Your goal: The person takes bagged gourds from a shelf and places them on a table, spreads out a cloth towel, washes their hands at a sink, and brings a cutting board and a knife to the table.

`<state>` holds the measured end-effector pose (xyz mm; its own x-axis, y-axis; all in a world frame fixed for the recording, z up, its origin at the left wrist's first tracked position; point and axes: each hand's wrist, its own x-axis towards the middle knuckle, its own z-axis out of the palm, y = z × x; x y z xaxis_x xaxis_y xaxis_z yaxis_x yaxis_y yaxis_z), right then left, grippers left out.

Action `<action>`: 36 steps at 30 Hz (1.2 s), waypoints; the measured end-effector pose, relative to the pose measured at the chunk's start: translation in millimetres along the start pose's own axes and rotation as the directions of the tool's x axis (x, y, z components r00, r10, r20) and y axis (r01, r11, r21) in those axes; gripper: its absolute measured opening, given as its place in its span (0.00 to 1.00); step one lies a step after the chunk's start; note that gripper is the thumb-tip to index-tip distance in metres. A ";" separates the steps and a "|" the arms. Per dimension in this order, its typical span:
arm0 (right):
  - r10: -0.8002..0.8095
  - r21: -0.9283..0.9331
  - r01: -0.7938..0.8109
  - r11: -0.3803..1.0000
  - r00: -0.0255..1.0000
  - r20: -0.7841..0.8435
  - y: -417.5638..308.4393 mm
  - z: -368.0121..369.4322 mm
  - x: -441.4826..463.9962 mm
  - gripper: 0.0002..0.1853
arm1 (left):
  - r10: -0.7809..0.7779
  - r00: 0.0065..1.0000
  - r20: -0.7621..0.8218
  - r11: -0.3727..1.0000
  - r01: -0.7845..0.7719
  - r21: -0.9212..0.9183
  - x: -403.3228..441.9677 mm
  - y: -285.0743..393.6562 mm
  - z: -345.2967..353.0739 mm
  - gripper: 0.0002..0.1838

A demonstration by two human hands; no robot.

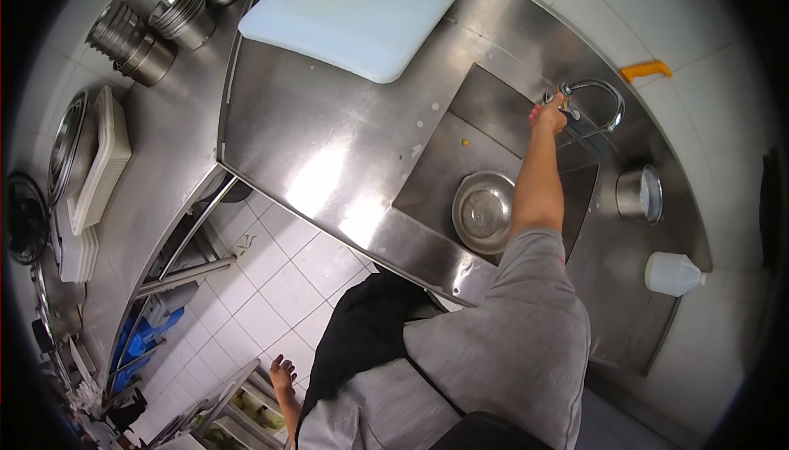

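My right arm reaches across the sink (427,166), and my right hand (549,113) is closed around the base of the chrome tap (616,105), near its handle. The fingers partly hide what they grip. Below my forearm, a round metal bowl (483,212) rests in the sink, its right side covered by the arm. A small yellow scrap (465,143) lies on the sink bottom. Down at my left side hangs my left hand (282,374), fingers apart and holding nothing, above the tiled floor.
A white cutting board (349,10) lies on the steel counter. Stacked metal containers (185,18) and white baskets (103,162) stand on the left counter. Right of the sink are a metal pot (639,195) and a white jug (672,274). A yellow-handled tool (646,69) is by the wall.
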<state>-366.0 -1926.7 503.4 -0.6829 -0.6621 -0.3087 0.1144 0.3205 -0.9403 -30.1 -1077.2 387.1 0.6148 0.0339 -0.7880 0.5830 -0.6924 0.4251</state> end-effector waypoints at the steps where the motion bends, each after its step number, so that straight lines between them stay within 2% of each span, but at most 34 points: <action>1: 0.017 -0.005 -0.017 1.000 1.000 0.001 1.0 2.0 1.3 0.35 | -0.005 1.000 0.011 1.000 0.005 -0.009 0.0 -2.4 1.6 0.26; 4: -0.004 0.017 0.004 1.000 1.000 0.010 9.2 9.6 15.2 0.35 | -0.008 0.999 0.036 0.999 0.009 -0.035 -0.6 -13.3 4.4 0.26; 7: -0.004 0.113 -0.002 0.994 0.998 0.056 8.6 10.5 12.1 0.35 | 0.007 0.999 0.037 1.000 -0.006 -0.026 -9.5 -12.8 0.4 0.26; 13: 0.075 0.125 -0.092 0.988 0.988 0.134 13.8 10.1 28.6 0.31 | 0.017 1.000 0.001 1.000 -0.017 0.004 -0.7 -22.7 -14.2 0.26; 18: -0.049 0.164 0.013 0.986 0.975 0.215 16.9 0.8 31.2 0.26 | 0.015 0.998 -0.055 0.998 -0.011 0.068 -0.2 -25.9 -6.5 0.26; 19: 0.024 0.146 -0.058 0.988 0.975 0.220 16.3 3.1 39.0 0.25 | 0.022 0.998 -0.060 0.995 -0.015 0.101 -0.4 -25.9 -4.6 0.26; 21: -0.090 0.106 0.065 0.992 0.962 0.257 16.6 -3.6 34.1 0.29 | 0.061 0.997 -0.054 0.997 -0.058 0.050 1.3 -33.3 -0.9 0.28; 22: 0.047 0.068 -0.064 0.996 0.974 0.222 17.2 0.6 48.5 0.32 | 0.067 0.996 -0.061 0.996 -0.063 0.059 1.5 -36.0 0.3 0.28; 24: 0.066 0.029 -0.074 0.997 0.976 0.209 17.8 0.4 56.4 0.42 | 0.092 0.992 -0.083 0.993 -0.085 0.086 0.2 -38.1 4.8 0.27; 25: 0.103 -0.010 -0.104 0.995 0.973 0.204 17.6 -0.4 66.5 0.44 | 0.114 0.989 -0.096 0.989 -0.103 0.107 2.2 -40.4 6.6 0.26; 26: 0.100 0.028 -0.109 0.994 0.967 0.234 25.4 0.4 87.6 0.46 | 0.133 0.986 -0.105 0.986 -0.120 0.117 2.4 -42.7 8.3 0.26; 27: 0.060 0.075 -0.085 0.993 0.954 0.293 26.1 -2.4 95.7 0.42 | 0.150 0.982 -0.118 0.983 -0.136 0.126 4.4 -47.2 8.3 0.25; 28: -0.172 0.184 0.114 0.976 0.923 0.343 28.3 -5.7 95.5 0.33 | 0.175 0.976 -0.130 0.972 -0.150 0.179 9.0 -51.2 8.6 0.25; 30: -0.099 0.135 0.044 0.990 0.895 0.434 66.0 12.4 246.8 0.24 | 0.212 0.965 -0.154 0.945 -0.162 0.285 5.3 -54.6 8.4 0.26; 33: -0.097 0.292 -0.023 0.956 0.916 0.390 59.4 46.5 286.3 0.17 | 0.255 0.951 -0.176 0.910 -0.175 0.375 -8.0 -45.4 11.3 0.27; 34: -0.113 0.268 0.003 0.963 0.911 0.397 61.4 38.9 285.4 0.20 | 0.216 0.961 -0.173 0.933 -0.151 0.328 -8.7 -44.2 12.4 0.27; 36: -0.097 0.185 0.018 0.983 0.898 0.428 66.1 51.2 269.1 0.16 | 0.194 0.966 -0.173 0.942 -0.134 0.309 -10.2 -39.2 12.6 0.27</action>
<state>-505.2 -2118.4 350.8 -0.3156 -0.9159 -0.2478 0.2336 0.1782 -0.9559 -65.8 -1059.5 372.9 0.7986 0.0226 -0.6014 0.3025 -0.8789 0.3687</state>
